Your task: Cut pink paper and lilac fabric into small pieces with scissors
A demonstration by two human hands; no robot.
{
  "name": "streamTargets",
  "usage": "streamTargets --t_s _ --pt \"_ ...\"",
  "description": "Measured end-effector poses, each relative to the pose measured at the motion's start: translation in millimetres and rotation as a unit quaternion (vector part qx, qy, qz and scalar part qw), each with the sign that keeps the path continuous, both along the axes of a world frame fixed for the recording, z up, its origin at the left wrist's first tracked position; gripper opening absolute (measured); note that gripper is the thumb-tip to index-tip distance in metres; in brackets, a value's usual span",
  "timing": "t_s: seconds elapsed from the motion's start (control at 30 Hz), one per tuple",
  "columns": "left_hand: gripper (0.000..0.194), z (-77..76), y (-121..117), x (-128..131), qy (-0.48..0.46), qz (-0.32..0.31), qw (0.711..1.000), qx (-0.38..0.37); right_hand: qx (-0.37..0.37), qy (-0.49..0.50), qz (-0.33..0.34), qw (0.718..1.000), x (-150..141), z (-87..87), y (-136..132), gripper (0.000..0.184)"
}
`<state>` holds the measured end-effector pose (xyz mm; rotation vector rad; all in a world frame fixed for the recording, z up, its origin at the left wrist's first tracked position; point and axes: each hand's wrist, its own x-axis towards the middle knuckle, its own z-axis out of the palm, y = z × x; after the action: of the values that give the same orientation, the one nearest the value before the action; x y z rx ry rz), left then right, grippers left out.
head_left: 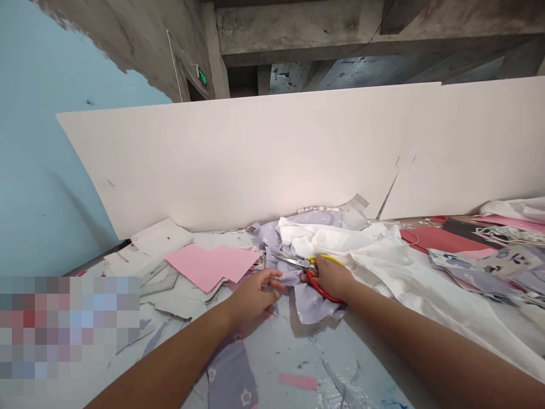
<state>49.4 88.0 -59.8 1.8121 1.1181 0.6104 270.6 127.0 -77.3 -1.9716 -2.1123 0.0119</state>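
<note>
- Hands sit low over a littered worktop (289, 355), left hand (252, 295) and right hand (332, 278) close together, right arm coming in from the lower right.
- White cloth (374, 250) heaps up right of the hands; pink paper sheet (208, 267) lies beyond the left hand.
- Lilac floral fabric (313, 304) bunches between the hands, partly under the right hand.
- Right hand is closed around the red-and-yellow handles of the scissors (290, 260): gripped, not just touched.
- Scissors lie across the fabric, long axis roughly left-right, blades pointing left toward the left hand.
- Left hand is open, fingers (272, 278) spread on the fabric, just below the blade tips.
</note>
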Motion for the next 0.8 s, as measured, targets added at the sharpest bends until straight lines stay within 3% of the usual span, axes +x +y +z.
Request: streamTargets --t_s 0.1,0.2,0.3,0.4,0.6,0.7,0.8 --pt "0.032 1.7 -2.3 2.4 0.080 0.013 0.982 0.172 -0.004 0.006 0.039 0.999 13.1 2.7 -3.3 0.044" --pt "0.035 -0.7 -7.0 6.1 0.194 -0.064 0.927 0.315 -0.014 0.020 0.077 0.997 28.3 6.1 -7.3 0.044" --pt "0.040 -5.2 -10.1 9.4 0.274 -0.127 0.901 0.311 -0.020 0.039 0.104 0.994 44.3 10.4 -11.1 0.043" --pt "0.042 -7.6 -9.9 10.3 0.298 -0.137 0.898 0.292 -0.010 0.065 0.109 0.992 55.7 19.4 -14.8 0.039" --pt "0.039 -5.6 -9.2 9.3 0.297 -0.139 0.902 0.281 0.008 0.169 0.076 0.983 47.7 59.2 -40.9 0.033" --pt "0.038 -6.3 -10.0 8.7 0.287 -0.136 0.904 0.287 -0.157 0.393 0.126 0.897 35.2 71.4 -68.0 0.042" --pt "0.038 -7.7 -10.3 7.8 0.280 -0.134 0.904 0.294 -0.348 0.478 0.060 0.804 29.7 66.3 -94.1 0.053"
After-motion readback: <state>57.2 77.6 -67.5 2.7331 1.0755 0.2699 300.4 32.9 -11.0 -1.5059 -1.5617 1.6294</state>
